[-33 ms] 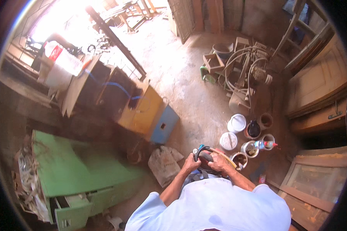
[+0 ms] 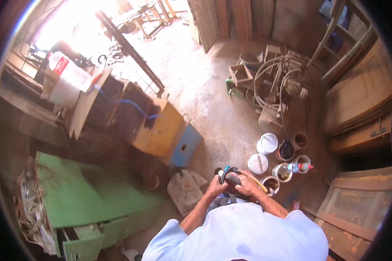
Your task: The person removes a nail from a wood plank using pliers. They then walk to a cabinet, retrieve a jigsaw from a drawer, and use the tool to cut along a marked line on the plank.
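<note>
Close in front of my body, both hands meet at a dark rounded object point(image 2: 233, 178) with a looped black cord or hose point(image 2: 224, 172) over it. A small teal part and a pale round piece show at its top; its kind I cannot make out. My left hand point(image 2: 216, 186) is closed at its left side, by the black loop. On the other side my right hand point(image 2: 248, 185) grips it with bent fingers, beside a yellow hose-like strip point(image 2: 261, 186). My fingers hide part of the object.
Several buckets point(image 2: 267, 143) stand ahead on the right, one with a clear bottle point(image 2: 294, 166) across it. Beyond them is a dusty machine with hoses point(image 2: 276, 87). A green cabinet point(image 2: 87, 187), a yellow-and-blue box point(image 2: 163, 135) and a pale sack point(image 2: 185, 189) lie left; wooden panels point(image 2: 353, 200) lean right.
The view has shifted slightly, with the cabinet and boxes a little lower in it. The held object looks slightly turned between my hands, which stay closed on it.
</note>
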A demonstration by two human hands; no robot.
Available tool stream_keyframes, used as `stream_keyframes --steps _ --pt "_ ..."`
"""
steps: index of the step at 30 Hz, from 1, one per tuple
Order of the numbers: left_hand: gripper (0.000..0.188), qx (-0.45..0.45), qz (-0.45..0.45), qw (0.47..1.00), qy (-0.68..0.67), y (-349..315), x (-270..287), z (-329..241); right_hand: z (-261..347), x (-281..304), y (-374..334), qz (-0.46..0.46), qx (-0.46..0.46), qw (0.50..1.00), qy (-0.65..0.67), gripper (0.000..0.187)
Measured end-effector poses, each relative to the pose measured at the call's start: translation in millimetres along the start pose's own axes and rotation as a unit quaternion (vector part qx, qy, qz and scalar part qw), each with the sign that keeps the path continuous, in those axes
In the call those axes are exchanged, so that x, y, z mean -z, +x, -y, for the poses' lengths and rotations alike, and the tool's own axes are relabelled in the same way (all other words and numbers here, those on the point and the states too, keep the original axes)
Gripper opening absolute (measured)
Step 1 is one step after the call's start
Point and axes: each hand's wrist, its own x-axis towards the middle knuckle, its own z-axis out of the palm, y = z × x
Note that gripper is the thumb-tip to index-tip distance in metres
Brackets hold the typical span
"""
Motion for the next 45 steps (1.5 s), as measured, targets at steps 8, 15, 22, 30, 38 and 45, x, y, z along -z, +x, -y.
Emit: stream_keyframes --steps 8,15,22,30,38,45 --pt "0.056 -0.121 0.159 0.976 -0.081 166 51 -145 -96 55 169 -0.032 -0.092 0.995 -0.004 0.059" --pt "0.066 -0.284 0.28 0.916 0.03 293 142 -265 -36 175 329 -0.143 -0.079 0.949 0.27 0.059" --pt "0.052 -0.141 0.297 0.923 -0.199 476 209 -301 -128 208 519 -0.129 -0.049 0.961 0.238 0.026" --pt "0.026 -0.041 -0.092 0.894 -0.437 588 334 -294 -73 321 743 -0.138 -0.126 0.961 0.207 0.022" --pt "0.044 0.237 -0.195 0.942 -0.139 689 447 -201 30 381 944 -0.074 -0.172 0.888 0.421 0.028" --pt "0.04 -0.031 -0.151 0.988 -0.003 808 633 -304 120 406 1113 -0.066 -0.09 0.919 0.378 0.037"
